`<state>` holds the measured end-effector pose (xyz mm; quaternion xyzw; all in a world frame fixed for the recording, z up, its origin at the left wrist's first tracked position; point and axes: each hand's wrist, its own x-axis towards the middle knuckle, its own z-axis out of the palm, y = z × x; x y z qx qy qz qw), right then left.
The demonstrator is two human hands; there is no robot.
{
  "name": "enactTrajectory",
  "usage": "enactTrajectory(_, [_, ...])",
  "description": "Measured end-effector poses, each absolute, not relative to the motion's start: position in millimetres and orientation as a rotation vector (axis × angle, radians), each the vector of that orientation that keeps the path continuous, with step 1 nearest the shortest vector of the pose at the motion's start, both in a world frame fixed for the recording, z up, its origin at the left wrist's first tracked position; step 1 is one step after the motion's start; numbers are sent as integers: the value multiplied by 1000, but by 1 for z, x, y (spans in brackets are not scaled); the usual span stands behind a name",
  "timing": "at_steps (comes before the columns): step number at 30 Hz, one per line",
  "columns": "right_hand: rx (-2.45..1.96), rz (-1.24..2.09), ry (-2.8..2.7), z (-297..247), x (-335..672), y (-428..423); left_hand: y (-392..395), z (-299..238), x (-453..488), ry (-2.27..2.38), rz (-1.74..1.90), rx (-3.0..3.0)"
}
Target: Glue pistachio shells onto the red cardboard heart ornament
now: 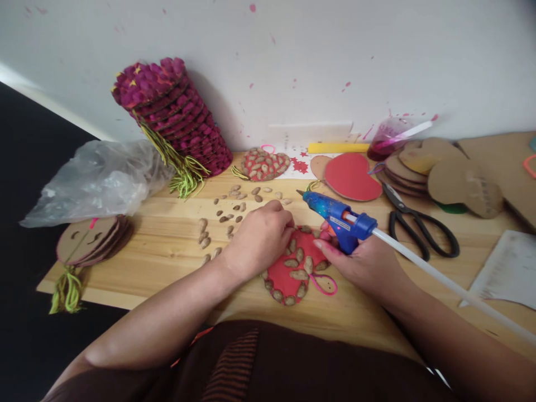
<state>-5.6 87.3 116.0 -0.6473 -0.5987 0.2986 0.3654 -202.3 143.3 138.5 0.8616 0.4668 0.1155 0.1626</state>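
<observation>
- One wooden table [167, 251] spans the workspace, a tall purple stack [176, 117] at its back.
- Two bare hands work close together: the left hand [263, 231], fingers curled in, sits at the edge of a red heart [285, 273], its grip hidden from view; the right hand [368, 262] wraps the handle of a blue glue gun [341, 218], nozzle pointing left.
- One heart lies between both hands, near the table's front, beside a pink loop [336, 286].
- Many peanuts [203, 224] lie loose; others line the heart.

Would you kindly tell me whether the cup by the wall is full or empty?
Partly filled: dark pink liquid sits in the lower part of the clear cup.
</observation>
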Motion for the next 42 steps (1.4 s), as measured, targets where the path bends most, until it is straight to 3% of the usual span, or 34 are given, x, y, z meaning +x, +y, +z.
enactTrajectory(28, [-1694, 790, -1542, 111, -4, 89, 142, 137, -198, 1299, 331, 2520])
enactTrajectory(42, [-1633, 746, -1451, 122, 5, 100, 156, 134, -220, 1247, 625, 2457])
